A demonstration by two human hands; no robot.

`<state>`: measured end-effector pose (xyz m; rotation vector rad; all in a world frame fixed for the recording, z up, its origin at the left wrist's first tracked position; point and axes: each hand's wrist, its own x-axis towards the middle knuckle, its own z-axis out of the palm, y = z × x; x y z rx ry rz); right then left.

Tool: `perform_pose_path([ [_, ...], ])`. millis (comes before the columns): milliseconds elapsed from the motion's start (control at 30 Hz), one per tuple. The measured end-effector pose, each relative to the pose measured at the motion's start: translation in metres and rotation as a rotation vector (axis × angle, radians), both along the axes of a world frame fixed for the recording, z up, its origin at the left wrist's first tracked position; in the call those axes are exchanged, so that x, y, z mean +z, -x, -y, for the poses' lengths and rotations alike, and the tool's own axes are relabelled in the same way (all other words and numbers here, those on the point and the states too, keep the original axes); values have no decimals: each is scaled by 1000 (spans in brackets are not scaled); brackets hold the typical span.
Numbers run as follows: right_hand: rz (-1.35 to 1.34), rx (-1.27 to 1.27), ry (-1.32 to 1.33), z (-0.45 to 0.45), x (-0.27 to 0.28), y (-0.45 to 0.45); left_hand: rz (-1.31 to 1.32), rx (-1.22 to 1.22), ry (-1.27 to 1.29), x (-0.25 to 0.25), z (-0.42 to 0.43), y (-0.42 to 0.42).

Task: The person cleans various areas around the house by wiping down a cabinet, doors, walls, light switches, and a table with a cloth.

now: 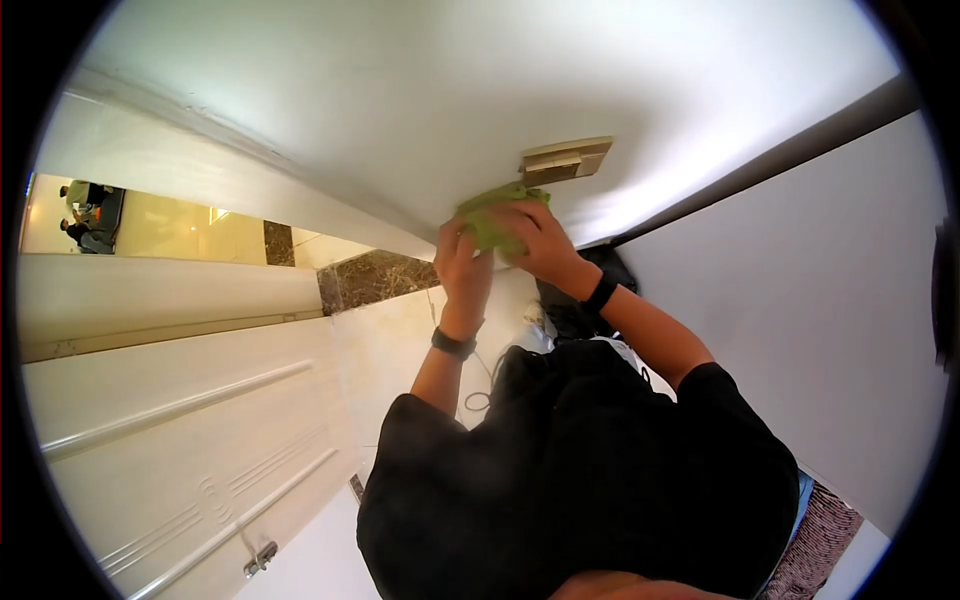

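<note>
A crumpled green cloth is bunched between both hands, just below a beige wall switch on the white wall. My left hand grips the cloth from its left side, fingers curled up around it. From the right, my right hand has its fingers bent over the same cloth. The cloth is close to the wall; whether it presses on it I cannot tell. Dark bands circle both wrists.
To the left stands an open cream door with a metal handle. Beyond the doorway, people are in a tiled room. A white panel rises on the right, with a black bag-like object low beside it.
</note>
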<state>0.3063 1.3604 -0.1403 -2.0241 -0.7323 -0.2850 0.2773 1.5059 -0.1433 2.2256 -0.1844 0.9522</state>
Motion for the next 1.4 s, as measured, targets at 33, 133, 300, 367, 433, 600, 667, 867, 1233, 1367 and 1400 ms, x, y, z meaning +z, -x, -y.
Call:
perform_pose_path([
  [33,35,-19,34,11,-1,0,14,-22,29,0,10,-3],
  [133,195,-54,125,42,-32,-4,-30,-156,41,-16,28,-12],
  [300,175,-403,60,103,-56,-8,-88,-421,9,-21,86,-38],
  [367,174,-512,65,121,-51,-8,-99,-485,-5,-22,112,-48],
  [433,142,-569,47,131,-53,-10,-97,-525,-2,-24,127,-55],
  [600,76,-611,48,114,-57,-9,-87,-540,-7,-43,122,-61],
  [667,45,-597,15,97,-61,-6,-142,-541,-46,-47,104,-55],
  [867,-87,-435,15,43,-73,6,-288,-473,-63,-68,39,-38],
  [1233,174,51,-141,-74,56,18,294,-221,-67,56,-88,24],
  [1367,330,42,-233,-121,84,10,387,14,-5,82,-104,21],
  [1400,352,20,-222,-125,80,9,388,-5,-7,80,-107,18],
])
